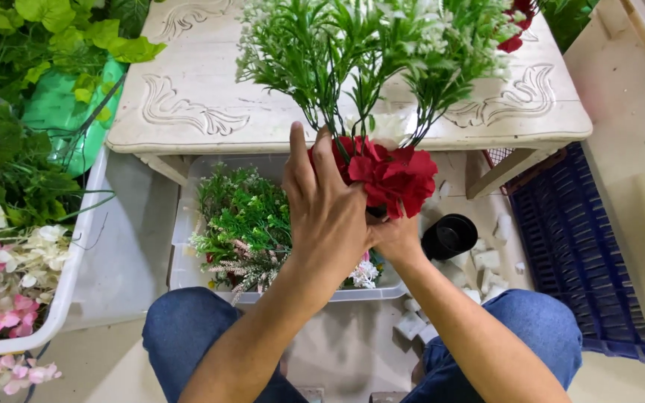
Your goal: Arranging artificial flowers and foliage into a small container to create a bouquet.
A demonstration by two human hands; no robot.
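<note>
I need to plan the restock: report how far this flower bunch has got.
Done: green sprigs with small white blossoms and a red flower are already gathered into one bunch. In hand: the left hand presses against the red flower while the right hand grips the stems below. Left: more loose greenery sits in the clear tub, and the black pot on the floor holds no stems.

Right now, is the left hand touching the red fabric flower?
Touching. The head view shows the left hand laid against the red fabric flower, its fingers pressed along the flower's left edge where the green sprig stems rise, no gap visible.
</note>
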